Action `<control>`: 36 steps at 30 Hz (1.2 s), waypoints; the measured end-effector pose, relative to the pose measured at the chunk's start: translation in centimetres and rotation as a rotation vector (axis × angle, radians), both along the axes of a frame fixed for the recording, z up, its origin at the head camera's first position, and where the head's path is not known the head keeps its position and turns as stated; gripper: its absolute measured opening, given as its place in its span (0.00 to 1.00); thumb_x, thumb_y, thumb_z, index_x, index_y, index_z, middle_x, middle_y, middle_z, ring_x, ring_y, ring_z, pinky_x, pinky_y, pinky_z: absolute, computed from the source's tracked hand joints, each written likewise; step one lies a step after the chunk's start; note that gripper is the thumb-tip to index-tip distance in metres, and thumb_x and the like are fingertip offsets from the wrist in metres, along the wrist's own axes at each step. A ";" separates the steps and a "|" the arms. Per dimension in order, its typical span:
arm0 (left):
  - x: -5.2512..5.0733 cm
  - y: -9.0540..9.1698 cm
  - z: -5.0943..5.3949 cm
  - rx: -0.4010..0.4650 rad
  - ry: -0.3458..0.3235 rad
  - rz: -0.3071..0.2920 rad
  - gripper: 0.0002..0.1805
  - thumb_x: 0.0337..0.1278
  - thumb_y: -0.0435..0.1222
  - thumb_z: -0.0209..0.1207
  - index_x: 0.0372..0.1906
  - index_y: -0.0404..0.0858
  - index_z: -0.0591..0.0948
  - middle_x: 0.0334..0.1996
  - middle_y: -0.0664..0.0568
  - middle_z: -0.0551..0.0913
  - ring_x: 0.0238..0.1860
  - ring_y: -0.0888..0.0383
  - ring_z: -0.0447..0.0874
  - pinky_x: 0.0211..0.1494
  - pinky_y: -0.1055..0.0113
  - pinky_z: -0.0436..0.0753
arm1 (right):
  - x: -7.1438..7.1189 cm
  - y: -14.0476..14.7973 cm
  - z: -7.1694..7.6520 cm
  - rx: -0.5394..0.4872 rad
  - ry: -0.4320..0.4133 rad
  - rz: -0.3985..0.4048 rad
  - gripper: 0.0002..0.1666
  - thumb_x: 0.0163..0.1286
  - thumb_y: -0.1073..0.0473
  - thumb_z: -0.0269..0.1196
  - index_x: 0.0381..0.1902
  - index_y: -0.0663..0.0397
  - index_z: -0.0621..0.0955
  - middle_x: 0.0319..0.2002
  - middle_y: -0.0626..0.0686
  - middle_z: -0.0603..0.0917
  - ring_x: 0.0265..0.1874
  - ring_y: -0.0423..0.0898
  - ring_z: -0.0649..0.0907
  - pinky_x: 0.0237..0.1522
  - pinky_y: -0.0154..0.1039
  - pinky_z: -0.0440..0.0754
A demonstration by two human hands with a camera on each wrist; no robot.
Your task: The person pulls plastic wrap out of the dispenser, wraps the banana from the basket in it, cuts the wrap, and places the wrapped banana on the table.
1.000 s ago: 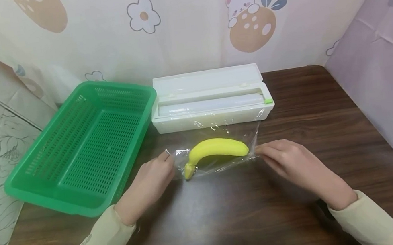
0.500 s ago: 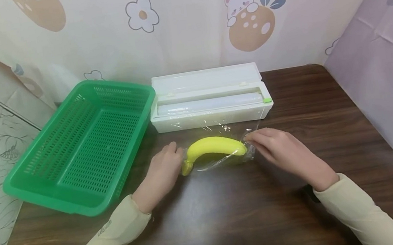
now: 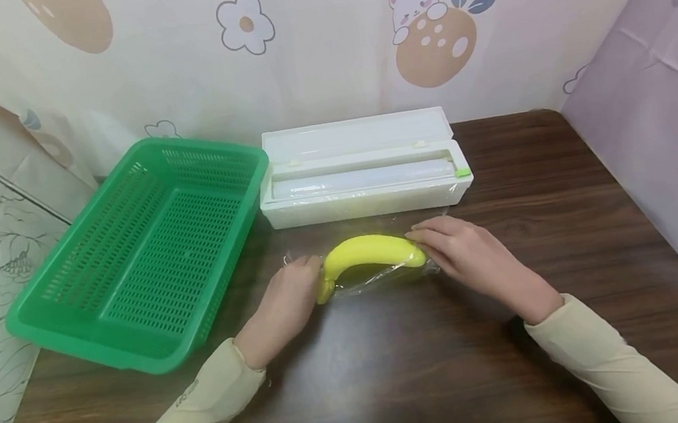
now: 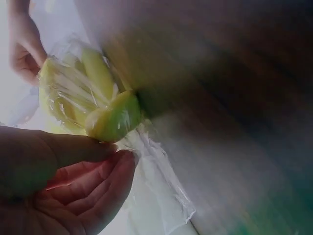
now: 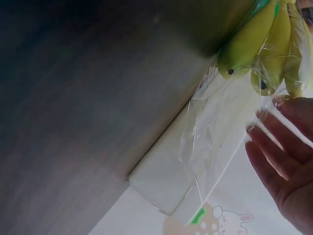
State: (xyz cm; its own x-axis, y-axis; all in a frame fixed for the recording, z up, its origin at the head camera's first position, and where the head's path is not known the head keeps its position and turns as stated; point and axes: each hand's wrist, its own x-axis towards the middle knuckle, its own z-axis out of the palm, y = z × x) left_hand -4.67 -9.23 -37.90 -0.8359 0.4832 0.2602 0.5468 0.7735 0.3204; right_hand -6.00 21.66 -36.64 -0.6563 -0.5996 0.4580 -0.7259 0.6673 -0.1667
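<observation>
A yellow banana bunch (image 3: 368, 251) lies on the table in clear plastic film (image 3: 378, 278). At its stem end my left hand (image 3: 281, 309) pinches the film between thumb and fingers; the left wrist view shows the wrapped stem (image 4: 115, 117) just above those fingertips. My right hand (image 3: 477, 262) is at the other end. In the right wrist view its fingers (image 5: 274, 147) are spread and nearly straight, touching the film below the banana tips (image 5: 264, 81). Loose film (image 5: 198, 132) hangs out beside the fruit.
Behind the bananas stands a white box (image 3: 369, 204) with its lid raised and a roll of film (image 3: 367, 178) inside. A green basket (image 3: 177, 251) sits at the left of the brown wooden table (image 3: 396, 386). A patterned curtain (image 3: 327, 52) hangs behind.
Both hands have moved inward to the banana ends, the right one also farther back. The film has drawn in around the bananas, and its edge no longer spreads wide at the right.
</observation>
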 end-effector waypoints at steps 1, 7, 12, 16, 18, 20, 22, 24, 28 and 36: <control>0.0 0.0 0.1 0.028 -0.005 -0.012 0.12 0.53 0.25 0.73 0.35 0.32 0.79 0.22 0.51 0.74 0.23 0.54 0.73 0.27 0.58 0.82 | 0.0 0.0 0.0 -0.006 0.014 -0.011 0.20 0.59 0.72 0.76 0.51 0.64 0.88 0.46 0.61 0.88 0.45 0.57 0.88 0.46 0.54 0.89; 0.4 -0.3 0.3 0.132 -0.055 -0.040 0.12 0.61 0.24 0.68 0.44 0.32 0.77 0.21 0.55 0.72 0.23 0.58 0.70 0.26 0.63 0.78 | 0.2 -0.2 0.0 -0.039 0.098 -0.115 0.13 0.61 0.67 0.75 0.43 0.61 0.85 0.33 0.57 0.84 0.29 0.53 0.81 0.28 0.47 0.82; 0.9 -0.2 0.8 0.141 -0.208 0.024 0.06 0.77 0.31 0.57 0.49 0.30 0.78 0.23 0.54 0.73 0.25 0.57 0.73 0.30 0.63 0.80 | 1.3 0.1 0.3 -0.030 0.120 -0.113 0.05 0.73 0.63 0.65 0.43 0.60 0.83 0.30 0.55 0.86 0.25 0.52 0.83 0.26 0.50 0.82; 1.4 -0.2 1.0 0.171 -0.314 0.043 0.15 0.79 0.39 0.58 0.55 0.30 0.75 0.26 0.55 0.76 0.27 0.59 0.74 0.34 0.65 0.81 | 2.7 0.4 0.4 -0.024 0.147 -0.086 0.24 0.87 0.50 0.49 0.45 0.62 0.84 0.34 0.57 0.90 0.31 0.55 0.88 0.34 0.54 0.87; 1.5 -0.2 1.0 0.193 -0.329 0.034 0.21 0.75 0.41 0.63 0.58 0.30 0.73 0.27 0.55 0.77 0.27 0.60 0.74 0.33 0.67 0.80 | 3.2 0.3 0.5 -0.028 0.154 -0.079 0.32 0.88 0.44 0.44 0.47 0.64 0.85 0.37 0.59 0.91 0.35 0.56 0.90 0.36 0.55 0.88; 1.6 -0.3 0.9 0.204 -0.309 0.014 0.27 0.69 0.42 0.69 0.60 0.29 0.72 0.26 0.56 0.77 0.25 0.61 0.74 0.32 0.69 0.79 | 3.5 0.2 0.5 -0.036 0.150 -0.064 0.34 0.88 0.42 0.44 0.50 0.65 0.85 0.41 0.60 0.92 0.38 0.57 0.91 0.38 0.56 0.88; 1.7 -0.3 0.8 0.210 -0.280 -0.018 0.31 0.64 0.42 0.73 0.60 0.29 0.71 0.26 0.55 0.77 0.25 0.61 0.73 0.30 0.70 0.78 | 3.6 0.0 0.4 -0.045 0.137 -0.041 0.34 0.87 0.41 0.46 0.52 0.66 0.85 0.44 0.62 0.92 0.41 0.58 0.91 0.40 0.56 0.89; 1.7 -0.4 0.7 0.210 -0.255 -0.046 0.34 0.59 0.41 0.76 0.60 0.30 0.71 0.26 0.53 0.77 0.26 0.61 0.73 0.30 0.70 0.77 | 3.5 -0.1 0.3 -0.046 0.125 -0.017 0.34 0.87 0.42 0.47 0.54 0.68 0.84 0.47 0.63 0.91 0.42 0.58 0.92 0.41 0.56 0.89; 1.7 -0.4 0.6 0.200 -0.264 -0.069 0.37 0.53 0.39 0.79 0.61 0.31 0.69 0.29 0.52 0.77 0.29 0.59 0.74 0.33 0.69 0.77 | 3.3 -0.3 0.2 -0.043 0.112 0.014 0.34 0.87 0.43 0.47 0.59 0.69 0.82 0.51 0.64 0.90 0.43 0.59 0.91 0.42 0.55 0.89; 1.5 -0.3 0.5 0.185 -0.223 -0.074 0.31 0.56 0.27 0.74 0.59 0.31 0.68 0.31 0.49 0.80 0.30 0.56 0.80 0.34 0.62 0.86 | 3.0 -0.2 -0.1 -0.031 0.106 0.016 0.35 0.87 0.43 0.44 0.60 0.71 0.81 0.46 0.66 0.90 0.38 0.58 0.91 0.39 0.54 0.90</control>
